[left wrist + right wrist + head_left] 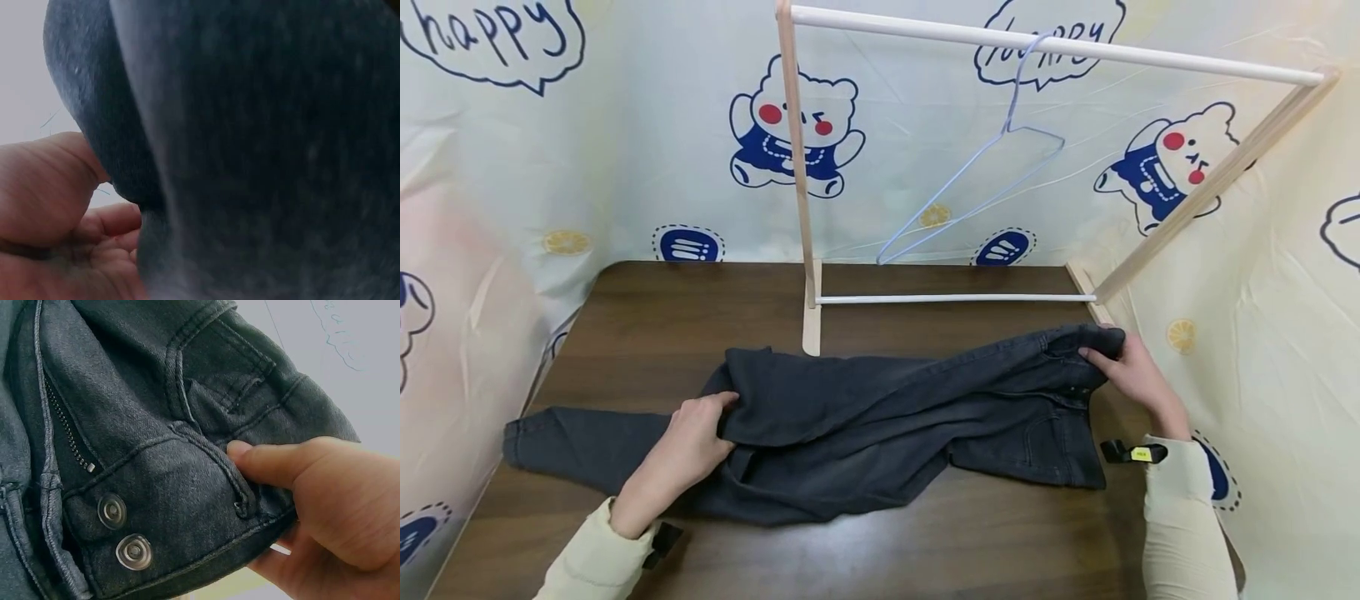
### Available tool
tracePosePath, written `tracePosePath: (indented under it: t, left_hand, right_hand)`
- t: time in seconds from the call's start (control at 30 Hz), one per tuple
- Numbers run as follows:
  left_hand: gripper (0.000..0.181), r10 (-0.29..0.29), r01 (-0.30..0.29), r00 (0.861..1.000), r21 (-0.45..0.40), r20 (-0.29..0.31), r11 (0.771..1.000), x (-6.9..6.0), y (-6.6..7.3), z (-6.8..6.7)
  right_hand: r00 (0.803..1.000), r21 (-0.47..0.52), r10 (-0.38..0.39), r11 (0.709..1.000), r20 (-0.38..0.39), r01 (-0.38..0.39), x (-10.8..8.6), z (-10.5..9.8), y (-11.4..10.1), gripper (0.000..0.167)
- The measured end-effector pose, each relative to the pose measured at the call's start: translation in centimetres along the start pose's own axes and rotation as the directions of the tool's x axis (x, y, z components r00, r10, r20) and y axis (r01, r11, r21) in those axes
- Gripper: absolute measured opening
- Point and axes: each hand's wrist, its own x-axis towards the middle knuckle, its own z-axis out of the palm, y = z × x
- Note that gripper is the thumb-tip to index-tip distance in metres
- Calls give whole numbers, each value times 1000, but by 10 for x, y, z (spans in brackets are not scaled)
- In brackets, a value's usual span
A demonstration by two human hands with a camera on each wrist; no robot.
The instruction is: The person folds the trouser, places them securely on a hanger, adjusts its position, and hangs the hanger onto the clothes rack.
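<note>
A pair of dark grey jeans [865, 417] lies stretched sideways across the brown table, waist to the right and one leg reaching out to the left. My left hand [692, 442] grips a folded part of the leg; in the left wrist view the dark cloth hides most of the fingers. At the waistband my right hand [1138, 379] pinches the corner, thumb on top and fingers underneath. The right wrist view shows the open fly with its zipper [69, 431] and two metal buttons [134, 551] near that thumb.
Behind the jeans stands a rack with wooden sides and a white top rail [925, 29]. A light blue hanger [955, 179] hangs from the rail. Printed cloth [647, 150] covers the walls around the brown table [910, 558].
</note>
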Motion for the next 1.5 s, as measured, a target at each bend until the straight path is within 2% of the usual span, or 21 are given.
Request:
tracePosePath:
  t: [0.1,0.17,0.27,0.37,0.43,0.53,0.63,0.7,0.87,0.9,0.97,1.1,1.13,1.17,1.23,1.27,1.4,1.47,1.5]
  left_hand:
    - [51,-13,16,996,-28,85,999,-2,-2,-2]
    - [49,0,6,993,-51,122,999,-4,-3,-5]
    - [42,40,-32,991,-63,129,997,-8,-5,-13]
    - [36,62,-56,994,-63,92,996,-12,-7,-22]
    - [33,67,-64,997,-56,47,996,-13,-7,-26]
    - [29,59,-62,997,-59,-52,996,-13,-5,-30]
    - [26,50,-67,980,-81,-190,995,-14,-1,-33]
    - [25,52,-82,957,-95,-285,992,-13,1,-35]
    - [35,121,-178,872,-76,-474,981,-13,10,-41]
    - [38,133,-196,851,-71,-508,978,-13,12,-42]
    - [42,156,-228,798,-51,-582,972,-14,17,-46]
    - [38,180,-270,677,-14,-714,963,-16,27,-56]
    - [35,188,-276,656,0,-731,961,-15,28,-59]
    - [33,194,-281,643,8,-741,960,-15,29,-61]
    - [30,204,-280,633,25,-746,960,-13,28,-64]
    - [29,204,-271,634,33,-746,962,-12,27,-64]
    - [27,169,-200,677,42,-716,979,-8,11,-58]
    - [26,139,-162,694,35,-707,986,-7,0,-54]
    - [25,127,-147,697,33,-706,989,-6,-6,-52]
  right_hand:
    - [999,-33,23,999,-46,-24,1,-5,-1,17]
    - [996,-57,42,997,-73,-46,3,-11,0,18]
    - [993,-96,86,991,-85,-94,2,-20,1,22]
    - [989,-142,124,981,-76,-134,0,-27,3,27]
    - [988,-161,143,975,-57,-151,0,-29,3,29]
    - [987,-175,153,972,-50,-160,4,-32,3,30]
    - [985,-193,153,967,-74,-165,7,-34,3,32]
    - [982,-207,161,962,-94,-177,7,-35,1,33]
    - [977,-201,181,959,-116,-201,3,-40,-8,34]
    - [976,-196,178,960,-123,-200,2,-42,-11,33]
    - [975,-191,174,961,-139,-199,1,-46,-16,32]
    - [971,-181,171,963,-167,-201,-1,-54,-24,32]
    - [969,-178,177,962,-170,-207,-1,-55,-26,33]
    - [968,-174,181,962,-174,-211,-2,-56,-27,33]
    - [964,-173,192,959,-187,-224,-3,-58,-29,34]
    - [962,-174,194,958,-191,-228,-4,-58,-29,33]
    - [964,-189,189,956,-187,-224,-5,-56,-28,30]
    - [968,-192,174,959,-181,-209,-5,-55,-26,28]
    - [970,-195,165,960,-178,-199,-4,-54,-25,27]
